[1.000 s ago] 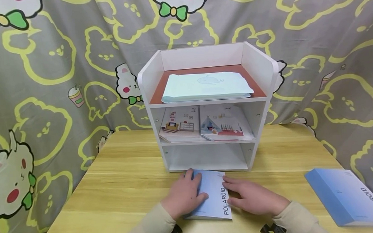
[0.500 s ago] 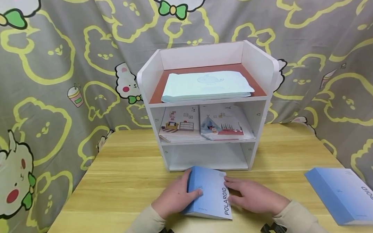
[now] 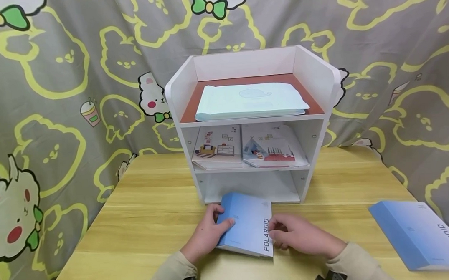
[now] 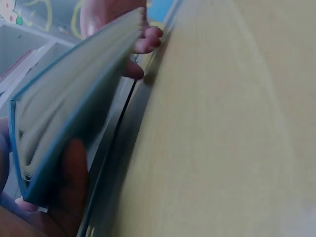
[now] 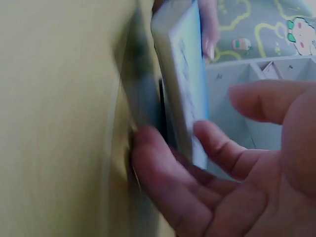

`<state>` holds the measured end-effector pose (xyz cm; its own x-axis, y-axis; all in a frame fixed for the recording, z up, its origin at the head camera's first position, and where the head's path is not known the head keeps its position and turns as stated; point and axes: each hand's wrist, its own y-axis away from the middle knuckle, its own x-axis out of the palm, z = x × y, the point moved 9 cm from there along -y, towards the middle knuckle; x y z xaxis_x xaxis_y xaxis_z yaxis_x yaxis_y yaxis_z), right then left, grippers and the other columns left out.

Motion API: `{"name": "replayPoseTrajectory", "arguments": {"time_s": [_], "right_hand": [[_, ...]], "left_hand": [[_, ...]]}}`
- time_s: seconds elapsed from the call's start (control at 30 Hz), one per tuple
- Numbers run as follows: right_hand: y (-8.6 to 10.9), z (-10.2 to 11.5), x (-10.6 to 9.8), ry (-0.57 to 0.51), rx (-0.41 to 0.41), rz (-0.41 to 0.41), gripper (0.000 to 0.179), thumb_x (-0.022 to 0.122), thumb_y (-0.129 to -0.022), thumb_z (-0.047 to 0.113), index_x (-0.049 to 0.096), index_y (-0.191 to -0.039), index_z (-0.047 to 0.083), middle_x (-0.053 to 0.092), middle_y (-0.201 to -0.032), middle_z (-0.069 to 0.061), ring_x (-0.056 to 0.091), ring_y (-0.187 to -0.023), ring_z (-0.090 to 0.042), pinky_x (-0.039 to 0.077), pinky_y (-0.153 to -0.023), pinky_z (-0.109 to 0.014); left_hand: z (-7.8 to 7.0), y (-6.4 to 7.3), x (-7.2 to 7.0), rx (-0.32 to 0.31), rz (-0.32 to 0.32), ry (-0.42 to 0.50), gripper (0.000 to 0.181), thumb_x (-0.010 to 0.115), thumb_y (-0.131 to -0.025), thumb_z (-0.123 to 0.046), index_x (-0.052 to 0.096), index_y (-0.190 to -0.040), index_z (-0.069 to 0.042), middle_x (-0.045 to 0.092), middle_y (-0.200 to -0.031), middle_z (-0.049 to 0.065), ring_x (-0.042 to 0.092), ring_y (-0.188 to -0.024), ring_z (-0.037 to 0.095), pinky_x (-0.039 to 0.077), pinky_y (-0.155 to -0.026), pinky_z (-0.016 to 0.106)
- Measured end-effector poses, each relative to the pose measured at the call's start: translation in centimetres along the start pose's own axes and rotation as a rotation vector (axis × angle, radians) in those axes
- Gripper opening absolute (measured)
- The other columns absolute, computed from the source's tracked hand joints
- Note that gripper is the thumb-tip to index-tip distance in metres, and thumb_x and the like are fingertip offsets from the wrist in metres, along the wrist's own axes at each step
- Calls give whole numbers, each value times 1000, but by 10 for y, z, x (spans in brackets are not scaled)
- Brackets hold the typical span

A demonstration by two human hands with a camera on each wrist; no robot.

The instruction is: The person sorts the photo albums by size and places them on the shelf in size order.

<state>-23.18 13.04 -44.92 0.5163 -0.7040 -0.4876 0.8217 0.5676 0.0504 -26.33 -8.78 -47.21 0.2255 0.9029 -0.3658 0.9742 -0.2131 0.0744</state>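
A blue-and-white photo album (image 3: 247,224) marked POLAROID is lifted slightly off the table, in front of the white shelf unit (image 3: 249,188). My left hand (image 3: 204,235) grips its spine side, thumb on the cover and fingers beneath, as the left wrist view shows the album's page edges (image 4: 79,94) above the tabletop. At the album's right edge is my right hand (image 3: 302,234), fingers bent. In the right wrist view its fingers (image 5: 217,140) touch or nearly touch that edge, while the thumb stands apart from it.
A matching album (image 3: 420,236) lies at the right of the table (image 3: 138,227). The upper shelf bears a pale green packet (image 3: 253,101). On the middle shelf lie two illustrated booklets, one left (image 3: 219,146), one right (image 3: 271,146). A patterned curtain (image 3: 124,77) hangs behind.
My left hand has moved from the cover to the spine side and raised the album, which shifted slightly left and toward the shelf. My right hand's fingers have bent more.
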Motion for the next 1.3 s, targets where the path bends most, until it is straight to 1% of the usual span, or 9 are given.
{"name": "replayPoseTrajectory", "arguments": {"time_s": [0.1,0.2,0.33,0.47,0.7,0.83,1.07,1.17,1.3], "right_hand": [[-1,2,14,-303,31,89,17,59,-102,16,55,-111,2,63,-97,-15,68,-86,-30,61,-74,-41],[-6,3,20,-461,60,96,19,55,-102,9,49,-117,-2,62,-102,-20,69,-92,-36,61,-79,-45],[-18,1,21,-514,90,34,23,56,-101,5,48,-120,-4,62,-98,-22,71,-91,-37,61,-80,-45],[-33,-3,19,-508,111,-33,27,56,-99,2,49,-124,-6,59,-93,-20,71,-87,-34,61,-78,-42],[-58,-5,13,-472,109,-121,34,53,-100,-1,51,-134,-8,59,-98,-19,71,-87,-30,61,-78,-36],[-67,-1,10,-460,78,-141,42,54,-98,-4,51,-140,-7,61,-104,-22,70,-96,-33,59,-84,-33],[-72,1,12,-420,38,-112,52,58,-99,5,44,-148,-5,62,-124,-22,65,-112,-37,54,-97,-40],[-68,1,10,-269,46,-113,55,63,-99,17,47,-149,2,60,-134,-18,62,-118,-32,46,-106,-49],[-56,14,6,73,21,-154,52,64,-99,26,53,-146,5,51,-146,-16,58,-123,-30,42,-108,-54]], "left_hand": [[1,-2,-5,9,-54,30,49,72,-94,-39,49,-121,-5,41,-148,28,34,-142,44,26,-116,61],[3,-5,-10,-4,-92,54,48,71,-95,-39,51,-123,-4,48,-140,22,41,-136,40,30,-114,60],[3,-8,-19,-9,-104,38,47,67,-98,-39,52,-128,-5,51,-133,18,48,-126,36,37,-108,58],[-2,-8,-28,31,-72,-52,52,63,-100,-39,52,-136,-4,52,-136,18,54,-117,31,47,-99,51],[-13,-6,-45,87,-136,-304,56,62,-100,-41,56,-141,-4,51,-135,20,57,-106,27,51,-92,51],[-14,-9,-52,78,-170,-344,59,63,-100,-40,53,-145,-4,50,-130,20,54,-93,22,50,-81,42],[-14,-8,-56,80,-197,-446,61,66,-97,-39,52,-147,-6,54,-123,16,55,-90,21,52,-80,41],[-19,-5,-55,109,-196,-533,58,66,-97,-39,55,-144,-5,56,-124,16,61,-95,24,55,-83,46],[-36,2,-49,207,-208,-702,48,66,-97,-38,64,-134,-7,60,-129,15,63,-111,30,55,-90,51]]}}
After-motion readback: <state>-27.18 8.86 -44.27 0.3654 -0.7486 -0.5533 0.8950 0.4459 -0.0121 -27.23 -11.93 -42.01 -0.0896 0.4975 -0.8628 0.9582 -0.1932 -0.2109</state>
